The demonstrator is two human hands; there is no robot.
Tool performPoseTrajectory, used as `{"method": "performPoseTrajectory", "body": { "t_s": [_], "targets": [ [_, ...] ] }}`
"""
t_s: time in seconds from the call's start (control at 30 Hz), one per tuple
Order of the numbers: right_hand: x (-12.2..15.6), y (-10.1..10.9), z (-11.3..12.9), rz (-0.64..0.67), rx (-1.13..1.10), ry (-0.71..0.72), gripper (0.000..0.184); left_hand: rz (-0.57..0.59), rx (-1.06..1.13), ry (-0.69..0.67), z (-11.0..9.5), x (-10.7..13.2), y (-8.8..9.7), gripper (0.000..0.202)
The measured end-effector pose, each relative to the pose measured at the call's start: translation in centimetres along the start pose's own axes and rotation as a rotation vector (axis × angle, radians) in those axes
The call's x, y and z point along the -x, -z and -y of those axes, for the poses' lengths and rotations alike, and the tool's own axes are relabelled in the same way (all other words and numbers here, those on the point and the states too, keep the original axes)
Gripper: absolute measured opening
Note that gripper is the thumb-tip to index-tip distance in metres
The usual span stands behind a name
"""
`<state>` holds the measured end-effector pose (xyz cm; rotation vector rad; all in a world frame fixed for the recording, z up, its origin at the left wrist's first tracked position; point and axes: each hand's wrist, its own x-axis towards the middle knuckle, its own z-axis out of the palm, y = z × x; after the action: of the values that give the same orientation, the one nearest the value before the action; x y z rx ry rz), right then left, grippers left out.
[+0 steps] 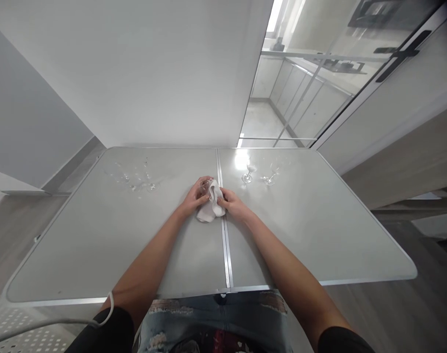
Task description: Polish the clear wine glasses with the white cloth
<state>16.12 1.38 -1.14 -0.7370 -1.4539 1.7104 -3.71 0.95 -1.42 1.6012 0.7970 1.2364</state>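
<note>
Near the middle of the table, my left hand (194, 197) is wrapped round a clear glass (204, 187), partly hidden by the fingers and by a cloth. That white cloth (211, 210) is bunched against the glass and hangs down in front of it. My right hand (232, 203) pinches the cloth from the other side. Two stemmed glasses (247, 175) (270, 178) stand to the right of my hands. At the far left, several clear glasses (149, 182) form a group; their outlines are faint.
The pale folding table (98, 245) has a metal seam (225, 245) down its middle. A white wall (164, 98) rises behind it. To the right is a glass sliding door (300, 98) with a kitchen beyond. A white cable (61, 321) runs by my left arm.
</note>
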Motion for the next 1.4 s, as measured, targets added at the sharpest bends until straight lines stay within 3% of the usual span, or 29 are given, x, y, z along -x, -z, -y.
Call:
{"method": "performPoseTrajectory", "body": {
  "t_s": [0.1,0.2,0.27,0.4,0.47,0.53,0.6,0.73,0.8,0.87,1.03,1.1,1.17,1.33,1.4],
  "targets": [
    [0.4,-0.2,0.3,0.128,-0.177,-0.149,0.049,0.011,0.185,0.052,-0.6,0.0,0.0,0.064],
    [0.7,-0.3,0.8,0.194,-0.147,-0.206,0.049,0.060,0.323,0.115,-1.2,0.1,0.0,0.063],
    [0.8,-0.4,1.0,0.120,0.084,-0.116,0.043,0.044,0.370,0.119,-1.3,0.0,-0.1,0.065],
    [1.0,-1.0,1.0,-0.184,0.775,0.085,0.024,-0.104,0.348,0.064,-0.9,-0.3,-0.1,0.069],
    [1.0,-1.3,0.9,-0.240,0.909,0.106,0.021,-0.145,0.335,0.054,-0.7,-0.4,-0.1,0.067],
    [0.9,-1.4,0.7,-0.219,0.825,0.111,0.021,-0.142,0.345,0.061,-0.8,-0.4,-0.1,0.065],
    [0.7,-1.5,0.4,-0.162,0.593,0.084,0.025,-0.121,0.374,0.078,-1.0,-0.3,0.0,0.064],
    [0.2,-1.4,-0.4,-0.061,0.058,-0.085,0.044,-0.116,0.403,0.088,-1.1,-0.1,0.4,0.064],
    [0.1,-1.2,-0.7,-0.029,-0.050,-0.137,0.049,-0.120,0.387,0.074,-0.9,0.0,0.5,0.065],
    [0.1,-1.0,-0.7,-0.048,0.034,-0.096,0.047,-0.125,0.372,0.071,-0.8,-0.1,0.5,0.066],
    [0.4,-0.9,-0.1,-0.313,0.748,0.191,0.025,-0.204,0.328,0.020,-0.4,-0.5,0.4,0.065],
    [0.5,-1.0,0.0,-0.328,0.833,0.218,0.021,-0.223,0.320,0.007,-0.3,-0.6,0.4,0.066],
    [0.4,-1.0,-0.1,-0.268,0.688,0.191,0.024,-0.219,0.341,0.021,-0.3,-0.5,0.5,0.068],
    [0.1,-0.8,-0.6,-0.032,-0.093,-0.108,0.044,-0.205,0.391,0.053,-0.4,-0.3,0.5,0.067],
    [0.1,-0.8,-0.6,-0.021,-0.161,-0.146,0.045,-0.207,0.392,0.050,-0.4,-0.3,0.5,0.067]
  ]
}}
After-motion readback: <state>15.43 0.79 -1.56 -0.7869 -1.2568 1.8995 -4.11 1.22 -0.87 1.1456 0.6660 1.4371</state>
